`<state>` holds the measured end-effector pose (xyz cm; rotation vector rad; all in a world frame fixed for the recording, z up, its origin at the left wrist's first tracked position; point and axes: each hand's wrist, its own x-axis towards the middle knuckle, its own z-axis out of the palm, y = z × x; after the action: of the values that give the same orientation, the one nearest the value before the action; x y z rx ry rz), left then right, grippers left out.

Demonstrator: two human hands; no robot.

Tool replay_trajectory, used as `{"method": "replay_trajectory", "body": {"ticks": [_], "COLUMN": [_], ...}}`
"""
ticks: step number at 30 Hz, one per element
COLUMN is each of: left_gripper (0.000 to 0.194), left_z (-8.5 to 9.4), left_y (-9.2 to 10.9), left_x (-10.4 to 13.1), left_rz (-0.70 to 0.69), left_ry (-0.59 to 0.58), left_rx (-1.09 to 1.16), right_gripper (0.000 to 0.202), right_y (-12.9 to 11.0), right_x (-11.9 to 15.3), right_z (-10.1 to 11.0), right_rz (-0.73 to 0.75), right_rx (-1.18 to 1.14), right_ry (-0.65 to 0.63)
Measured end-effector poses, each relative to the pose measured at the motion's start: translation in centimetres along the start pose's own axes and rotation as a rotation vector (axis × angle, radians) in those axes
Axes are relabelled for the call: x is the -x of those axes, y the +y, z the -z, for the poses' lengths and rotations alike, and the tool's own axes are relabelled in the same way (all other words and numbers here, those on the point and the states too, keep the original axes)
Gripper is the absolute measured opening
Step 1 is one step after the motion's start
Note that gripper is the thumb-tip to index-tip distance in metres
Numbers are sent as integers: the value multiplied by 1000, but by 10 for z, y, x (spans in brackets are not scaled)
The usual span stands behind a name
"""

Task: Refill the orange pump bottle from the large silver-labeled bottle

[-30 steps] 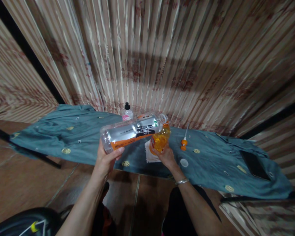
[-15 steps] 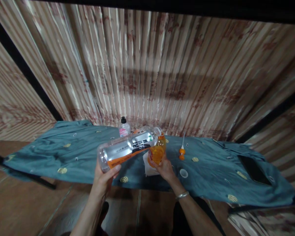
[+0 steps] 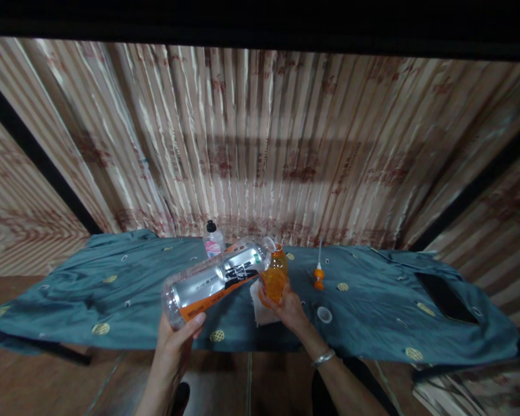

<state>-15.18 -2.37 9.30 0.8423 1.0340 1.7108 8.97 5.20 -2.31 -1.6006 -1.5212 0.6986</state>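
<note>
My left hand is wrapped round the base of a large clear plastic bottle with a silver and orange label. The bottle lies tilted, its neck up at the right and its mouth at the opening of an orange bottle. My right hand grips that orange see-through bottle, which stands roughly upright over a white cloth. Whether liquid runs between the two is too blurred to tell. To the right, an orange pump top with a pale tube stands on the table.
A clear bottle with a black cap stands behind the large bottle. A small white round cap lies right of my right hand. Farther right rests a black phone. A green patterned cloth covers the table; striped curtains hang behind.
The whole scene sits slightly lower in view as the camera shifts. Both hands keep their holds, and the large bottle stays tilted at the orange bottle's mouth.
</note>
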Motion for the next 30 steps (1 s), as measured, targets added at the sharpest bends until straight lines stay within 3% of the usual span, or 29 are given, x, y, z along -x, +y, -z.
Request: {"method": "replay_trajectory", "body": {"ticks": [6,30], "left_gripper": [70,62], "left_z": [2,3], "left_y": [-1,-3], "left_x": [-1,-2], "left_rz": [-12,21], "left_ry": [-5,-18], "left_rx": [-11,3], "right_gripper": [68,65], "right_y": [1,-4], "right_x": [0,1], "right_z": [0,6], "right_rz": [-25,-50], "right_rx": [29,85], "right_ry": [-6,-15]}}
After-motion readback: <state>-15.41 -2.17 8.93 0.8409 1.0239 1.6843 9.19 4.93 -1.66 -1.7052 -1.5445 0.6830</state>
